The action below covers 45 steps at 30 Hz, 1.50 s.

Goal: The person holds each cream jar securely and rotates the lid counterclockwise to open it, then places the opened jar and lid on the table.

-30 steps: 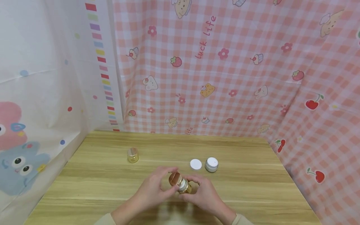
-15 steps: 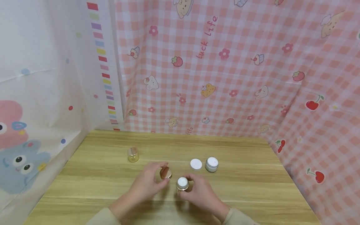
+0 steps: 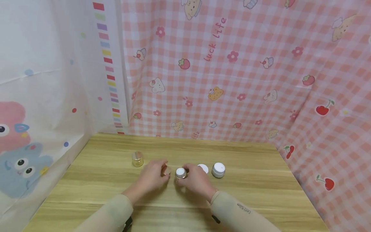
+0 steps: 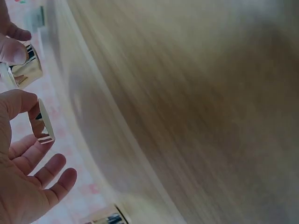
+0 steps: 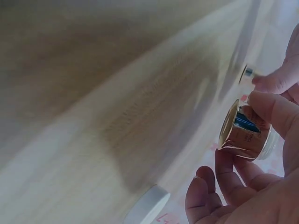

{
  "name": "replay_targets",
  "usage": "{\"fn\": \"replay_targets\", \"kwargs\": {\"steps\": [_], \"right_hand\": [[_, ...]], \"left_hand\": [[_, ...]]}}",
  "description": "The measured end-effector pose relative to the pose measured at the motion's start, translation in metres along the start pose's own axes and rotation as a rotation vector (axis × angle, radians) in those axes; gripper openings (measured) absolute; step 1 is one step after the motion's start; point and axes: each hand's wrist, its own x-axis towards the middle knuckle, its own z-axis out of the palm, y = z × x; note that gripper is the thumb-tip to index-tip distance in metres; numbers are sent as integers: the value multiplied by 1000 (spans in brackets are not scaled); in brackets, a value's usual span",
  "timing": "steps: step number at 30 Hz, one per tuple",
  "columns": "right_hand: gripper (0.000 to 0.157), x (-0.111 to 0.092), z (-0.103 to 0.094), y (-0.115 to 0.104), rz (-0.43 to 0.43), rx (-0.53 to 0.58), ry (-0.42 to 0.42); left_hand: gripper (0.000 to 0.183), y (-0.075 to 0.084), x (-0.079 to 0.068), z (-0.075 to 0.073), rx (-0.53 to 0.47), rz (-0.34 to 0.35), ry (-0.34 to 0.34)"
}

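Note:
My left hand (image 3: 151,176) pinches a shiny gold jar lid (image 4: 41,122) between thumb and fingers; most of the lid is hidden by the hand in the head view. Just to its right, my right hand (image 3: 199,181) grips a small gold cream jar (image 5: 245,133) by its sides. The jar stands upright with its white top (image 3: 180,172) uncovered and facing up. Lid and jar are apart, with a narrow gap between them. In the right wrist view the jar's bottom appears slightly above the wooden table (image 5: 112,107).
Another gold jar (image 3: 137,159), capped, stands left of my left hand. Beyond my right hand lies a flat white lid (image 3: 204,168), partly covered by that hand, beside a white jar (image 3: 218,170). A pink checked cloth (image 3: 197,77) hangs along the table's back edge.
The lid has come away from the jar and moved left in my left hand. Both hands have shifted forward and slightly left, carrying lid and jar; the jar has turned upright.

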Motion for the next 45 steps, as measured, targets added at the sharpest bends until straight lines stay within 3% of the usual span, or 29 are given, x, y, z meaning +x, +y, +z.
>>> {"fn": "replay_targets", "kwargs": {"steps": [12, 18, 32, 36, 40, 45], "right_hand": [[48, 39, 18, -11, 134, -50, -17], [52, 52, 20, -18, 185, -38, -15], [55, 62, 26, -22, 191, -36, 13], [60, 73, 37, -4, 177, -52, 27], [75, 77, 43, 6, 160, -82, 49], [88, 51, 29, -13, 119, 19, 42]], "left_hand": [[50, -16, 18, 11, 79, -85, -52], [40, -19, 25, 14, 110, -113, -30], [49, -19, 30, 15, 134, -139, -32], [52, -17, 29, 15, 129, -143, -40], [57, -15, 26, 14, 90, -158, -44], [63, -12, 11, 6, 27, -164, -33]]}}
